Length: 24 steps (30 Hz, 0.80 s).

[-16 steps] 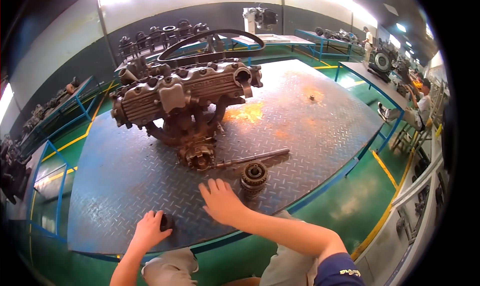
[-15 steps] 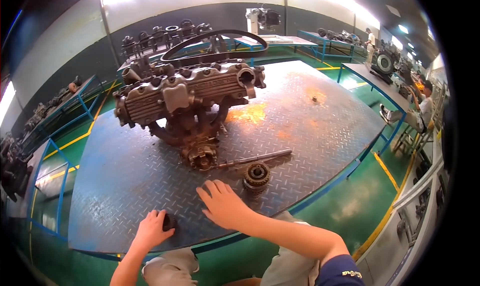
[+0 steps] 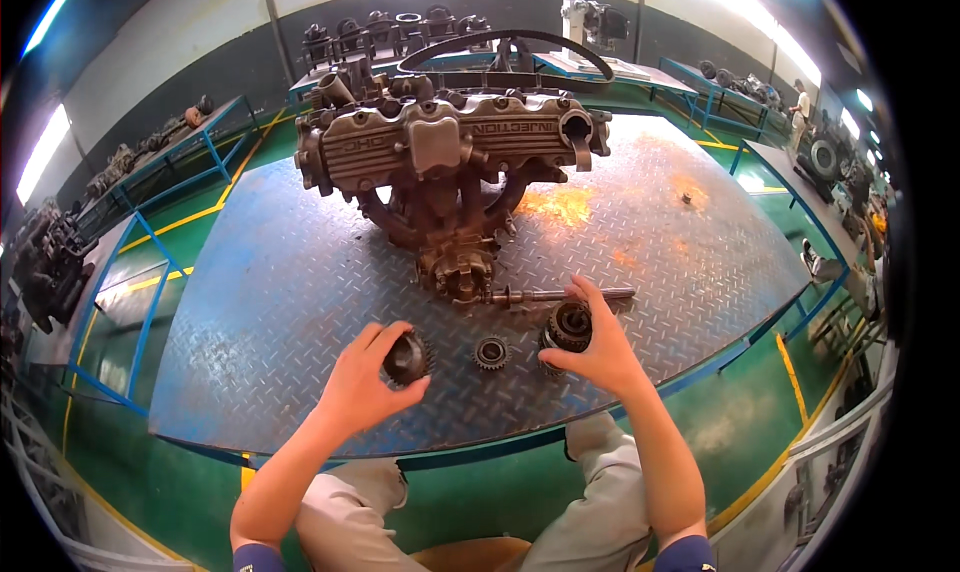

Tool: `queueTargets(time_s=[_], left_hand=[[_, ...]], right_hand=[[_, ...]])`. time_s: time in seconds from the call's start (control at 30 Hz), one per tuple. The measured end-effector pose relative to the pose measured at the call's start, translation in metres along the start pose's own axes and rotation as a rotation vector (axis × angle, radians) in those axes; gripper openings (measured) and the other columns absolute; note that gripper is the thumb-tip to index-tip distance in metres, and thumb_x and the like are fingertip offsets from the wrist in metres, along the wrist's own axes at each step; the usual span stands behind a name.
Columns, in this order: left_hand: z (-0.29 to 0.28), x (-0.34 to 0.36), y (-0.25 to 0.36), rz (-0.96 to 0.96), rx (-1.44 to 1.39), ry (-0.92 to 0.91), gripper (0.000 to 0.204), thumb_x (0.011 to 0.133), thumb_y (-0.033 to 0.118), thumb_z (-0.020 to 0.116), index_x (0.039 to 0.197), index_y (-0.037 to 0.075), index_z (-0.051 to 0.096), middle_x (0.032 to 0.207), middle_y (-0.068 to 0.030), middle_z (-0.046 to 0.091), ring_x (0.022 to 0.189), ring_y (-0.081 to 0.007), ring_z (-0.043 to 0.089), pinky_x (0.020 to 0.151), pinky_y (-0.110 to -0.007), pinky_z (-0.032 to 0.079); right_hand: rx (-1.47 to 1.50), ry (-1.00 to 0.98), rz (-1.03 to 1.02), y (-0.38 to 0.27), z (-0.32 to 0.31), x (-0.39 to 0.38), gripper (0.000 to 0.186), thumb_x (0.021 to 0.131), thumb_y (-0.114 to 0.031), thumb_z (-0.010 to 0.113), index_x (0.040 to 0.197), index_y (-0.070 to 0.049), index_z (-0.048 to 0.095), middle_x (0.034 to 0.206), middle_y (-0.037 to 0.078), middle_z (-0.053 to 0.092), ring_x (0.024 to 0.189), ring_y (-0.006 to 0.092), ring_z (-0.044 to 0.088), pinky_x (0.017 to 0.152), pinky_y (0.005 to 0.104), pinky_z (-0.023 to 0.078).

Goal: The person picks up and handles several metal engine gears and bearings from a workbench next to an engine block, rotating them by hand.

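Observation:
My left hand [image 3: 358, 384] curls its fingers and thumb round a dark toothed gear [image 3: 408, 360] on the metal tabletop. To the right, my right hand [image 3: 606, 350] has its thumb and fingers about the sides of a gear stack [image 3: 568, 328] with a round hole in its top. A smaller gear [image 3: 491, 352] lies flat between my hands, touched by neither. Just behind them a long steel shaft [image 3: 590, 295] lies crosswise, its left end close to the rusty lower part of an engine assembly [image 3: 455, 272].
The checker-plate table [image 3: 270, 352] has a blue frame. A ribbed metal cover [image 3: 500, 137] tops the engine, and a black belt [image 3: 600, 62] rests above it. A small part [image 3: 686, 199] sits at the far right. Benches with machine parts surround the table; a person [image 3: 800, 112] stands far off.
My left hand has moved forward with its gear. My right hand has gone right, onto the gear stack. The smaller gear now shows between them. The whole view has shifted.

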<state>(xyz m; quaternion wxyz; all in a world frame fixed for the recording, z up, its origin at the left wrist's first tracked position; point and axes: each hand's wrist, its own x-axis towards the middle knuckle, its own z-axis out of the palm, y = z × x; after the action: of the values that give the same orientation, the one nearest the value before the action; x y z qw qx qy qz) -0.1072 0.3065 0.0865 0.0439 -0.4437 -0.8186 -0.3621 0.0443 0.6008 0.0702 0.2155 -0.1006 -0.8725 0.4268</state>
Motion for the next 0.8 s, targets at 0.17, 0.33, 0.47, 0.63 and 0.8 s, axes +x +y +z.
queueTargets(time_s=[0.17, 0.33, 0.47, 0.63, 0.8], left_hand=[[-0.001, 0.026, 0.030, 0.085, -0.034, 0.019, 0.061, 0.069, 0.018, 0.083, 0.124, 0.003, 0.061, 0.102, -0.0158, 0.061, 0.090, -0.0339, 0.063, 0.081, -0.037, 0.051], [0.005, 0.060, 0.059, 0.193, -0.082, 0.001, 0.064, 0.067, 0.026, 0.083, 0.122, -0.001, 0.061, 0.104, -0.0194, 0.060, 0.095, -0.0392, 0.064, 0.085, -0.042, 0.053], [0.006, 0.076, 0.074, 0.196, -0.132, -0.010, 0.065, 0.067, 0.026, 0.082, 0.122, -0.002, 0.062, 0.103, -0.0186, 0.061, 0.095, -0.0371, 0.065, 0.086, -0.042, 0.053], [0.004, 0.086, 0.078, 0.253, -0.117, 0.044, 0.058, 0.066, 0.018, 0.083, 0.118, -0.001, 0.064, 0.097, -0.0146, 0.061, 0.088, -0.0284, 0.064, 0.083, -0.036, 0.052], [-0.008, 0.095, 0.083, 0.233, -0.155, 0.065, 0.059, 0.066, 0.022, 0.083, 0.118, 0.000, 0.065, 0.095, -0.0131, 0.061, 0.085, -0.0276, 0.063, 0.078, -0.036, 0.052]], right_hand=[[0.023, 0.045, 0.055, 0.007, 0.002, 0.004, 0.093, 0.067, -0.009, 0.087, 0.146, -0.005, 0.038, 0.138, 0.019, 0.055, 0.129, 0.0278, 0.054, 0.109, 0.0362, 0.042], [0.071, 0.002, 0.094, 0.013, -0.003, 0.006, 0.091, 0.065, -0.008, 0.088, 0.143, -0.004, 0.041, 0.132, 0.016, 0.058, 0.123, 0.0243, 0.057, 0.108, 0.0349, 0.043], [0.095, -0.060, 0.136, 0.020, -0.008, 0.005, 0.090, 0.064, -0.008, 0.090, 0.141, -0.004, 0.044, 0.128, 0.013, 0.060, 0.119, 0.0206, 0.058, 0.106, 0.0333, 0.043], [0.193, -0.084, 0.102, 0.035, -0.004, 0.005, 0.090, 0.064, -0.009, 0.090, 0.142, -0.004, 0.044, 0.130, 0.013, 0.060, 0.120, 0.0215, 0.058, 0.106, 0.0337, 0.044], [0.485, -0.140, 0.081, 0.063, -0.001, -0.001, 0.099, 0.059, -0.004, 0.093, 0.145, -0.005, 0.043, 0.135, 0.009, 0.057, 0.127, 0.0192, 0.052, 0.110, 0.0343, 0.040]])
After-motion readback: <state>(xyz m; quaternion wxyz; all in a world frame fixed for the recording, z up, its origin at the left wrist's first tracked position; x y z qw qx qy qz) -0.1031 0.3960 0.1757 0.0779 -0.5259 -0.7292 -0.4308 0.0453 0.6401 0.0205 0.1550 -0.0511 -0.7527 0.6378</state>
